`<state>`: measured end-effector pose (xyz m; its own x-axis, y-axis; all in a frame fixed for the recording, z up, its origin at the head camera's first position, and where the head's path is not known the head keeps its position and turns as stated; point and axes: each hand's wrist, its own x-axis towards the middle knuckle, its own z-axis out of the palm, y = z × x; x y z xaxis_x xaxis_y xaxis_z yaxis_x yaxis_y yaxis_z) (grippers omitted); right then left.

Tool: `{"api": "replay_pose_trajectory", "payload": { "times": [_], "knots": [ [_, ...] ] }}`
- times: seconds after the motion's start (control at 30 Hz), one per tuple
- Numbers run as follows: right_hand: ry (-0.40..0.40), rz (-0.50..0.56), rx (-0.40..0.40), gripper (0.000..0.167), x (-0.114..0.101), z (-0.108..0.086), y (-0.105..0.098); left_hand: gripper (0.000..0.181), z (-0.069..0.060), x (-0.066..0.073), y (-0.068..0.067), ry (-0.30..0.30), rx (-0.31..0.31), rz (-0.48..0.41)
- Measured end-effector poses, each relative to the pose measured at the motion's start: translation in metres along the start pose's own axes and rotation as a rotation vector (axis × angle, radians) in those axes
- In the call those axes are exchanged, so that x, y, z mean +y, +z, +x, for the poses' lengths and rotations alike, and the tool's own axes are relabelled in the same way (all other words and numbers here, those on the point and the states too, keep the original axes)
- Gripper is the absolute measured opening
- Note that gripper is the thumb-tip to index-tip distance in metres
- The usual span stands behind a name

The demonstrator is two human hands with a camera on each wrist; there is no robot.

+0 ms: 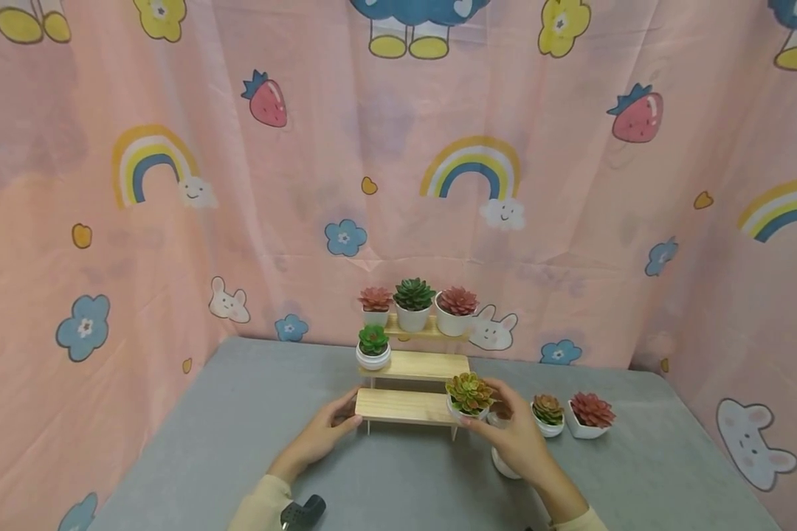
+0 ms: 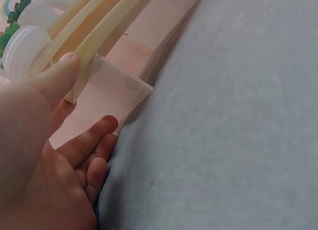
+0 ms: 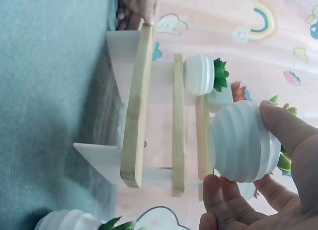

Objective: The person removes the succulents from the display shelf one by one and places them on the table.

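Observation:
A three-step wooden plant stand point(image 1: 405, 405) with translucent side panels stands on the grey cloth. My left hand point(image 1: 322, 434) grips the left end of its lowest step, thumb on the board's edge and a finger beneath. Held in my right hand point(image 1: 521, 439) is a potted succulent with yellow-green, red-tinged leaves point(image 1: 469, 393) and a round ribbed white pot point(image 3: 243, 140). This pot is over the right end of the lowest step, and the right wrist view shows it raised off that board. A green succulent point(image 1: 373, 346) sits at the left of the middle step.
Across the top step stand a pink succulent point(image 1: 375, 304), a dark green one point(image 1: 414, 304) and a red one point(image 1: 457, 310). Right of my right hand are an orange-green succulent point(image 1: 547, 414) and a red one point(image 1: 590, 414). Another white pot point(image 1: 507, 466) is partly hidden behind that hand.

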<state>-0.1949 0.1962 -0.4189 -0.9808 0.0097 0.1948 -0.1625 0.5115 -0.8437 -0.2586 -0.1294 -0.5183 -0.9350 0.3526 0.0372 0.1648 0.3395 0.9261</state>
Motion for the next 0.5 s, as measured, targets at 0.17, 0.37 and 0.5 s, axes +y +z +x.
{"api": "replay_pose_trajectory", "payload": {
  "times": [0.17,0.37,0.5],
  "knots": [
    [0.031,0.008,-0.005,0.066,0.000,-0.004,-0.003,0.066,-0.001,0.001,0.000,0.005,-0.003,-0.009],
    [0.037,0.000,-0.024,0.067,0.001,-0.008,-0.012,0.066,0.001,0.000,-0.001,0.007,0.001,-0.004],
    [0.045,0.011,-0.023,0.065,0.003,-0.012,-0.020,0.066,0.002,-0.001,-0.001,0.012,0.000,-0.001]
  ]
}}
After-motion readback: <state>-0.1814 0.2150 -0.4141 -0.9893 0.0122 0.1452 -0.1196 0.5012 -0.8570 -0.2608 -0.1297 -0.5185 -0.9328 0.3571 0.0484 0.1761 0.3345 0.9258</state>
